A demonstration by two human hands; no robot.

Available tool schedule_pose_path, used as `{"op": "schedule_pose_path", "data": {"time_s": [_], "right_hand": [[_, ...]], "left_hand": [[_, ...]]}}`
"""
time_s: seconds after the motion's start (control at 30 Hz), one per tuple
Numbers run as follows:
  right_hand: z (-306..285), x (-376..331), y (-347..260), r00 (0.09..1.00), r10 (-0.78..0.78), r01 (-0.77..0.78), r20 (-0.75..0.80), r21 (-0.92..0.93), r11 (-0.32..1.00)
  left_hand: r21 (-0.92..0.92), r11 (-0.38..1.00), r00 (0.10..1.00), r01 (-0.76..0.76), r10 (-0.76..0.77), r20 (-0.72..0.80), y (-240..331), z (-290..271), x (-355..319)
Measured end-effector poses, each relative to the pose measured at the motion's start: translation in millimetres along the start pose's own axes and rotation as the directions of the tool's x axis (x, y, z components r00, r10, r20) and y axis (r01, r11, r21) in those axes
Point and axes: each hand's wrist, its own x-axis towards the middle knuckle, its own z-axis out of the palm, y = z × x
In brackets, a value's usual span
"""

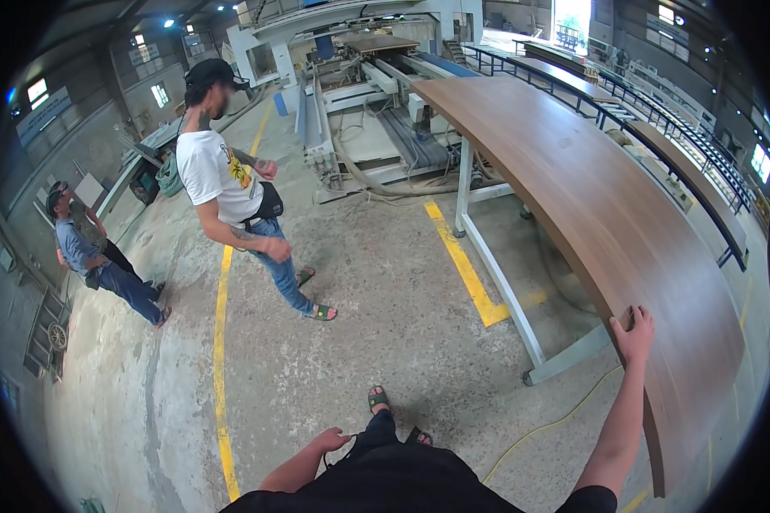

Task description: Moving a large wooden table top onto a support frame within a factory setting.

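Observation:
My right hand (634, 334) rests on the near left edge of a long brown wood-grain panel (607, 188). Its thumb lies by the edge, and its slightly bent fingers are spread on the top face. Down by my waist, my left hand (329, 439) has its fingers drawn together. A thin dark cord hangs beside it; whether the fingers hold that cord is too small to make out. The panel lies on a pale metal frame (499, 256) and looks curved in this wide view.
A person in a white T-shirt (231, 184) stands ahead to the left, with another person (103, 248) farther left. Behind them is a large machine (385, 111). Yellow lines (220, 368) mark the floor, and a yellow cable (530, 432) lies near my feet. Roller conveyors (693, 150) run at right.

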Motion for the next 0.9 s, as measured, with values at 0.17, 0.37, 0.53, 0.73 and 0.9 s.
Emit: {"op": "schedule_pose_path", "data": {"time_s": [0.17,0.37,0.53,0.73,0.9], "right_hand": [[2.6,0.9,1.7,1.000,-0.005,0.005,0.001,-0.010,1.000],[1.8,0.3,2.6,1.000,-0.008,0.008,-0.014,-0.001,1.000],[1.9,0.2,1.2,1.000,-0.011,0.011,-0.017,0.001,1.000],[-1.2,-2.2,-2.4,1.000,0.011,-0.011,0.006,0.019,1.000],[4.3,-1.3,3.7,1.000,-0.011,0.011,-0.003,0.029,1.000]], "left_hand": [[-0.007,1.000,1.000,0.016,-0.016,0.004,-2.8,2.7,4.6],[-0.001,1.000,1.000,-0.006,0.006,0.006,-4.1,0.6,8.5],[-0.014,1.000,1.000,-0.012,0.012,0.003,-4.4,-1.0,8.5],[-0.016,1.000,0.999,-0.018,0.018,-0.029,-4.0,-4.0,8.0],[-0.024,1.000,1.000,-0.007,0.007,-0.014,-2.5,-4.1,5.0]]}}
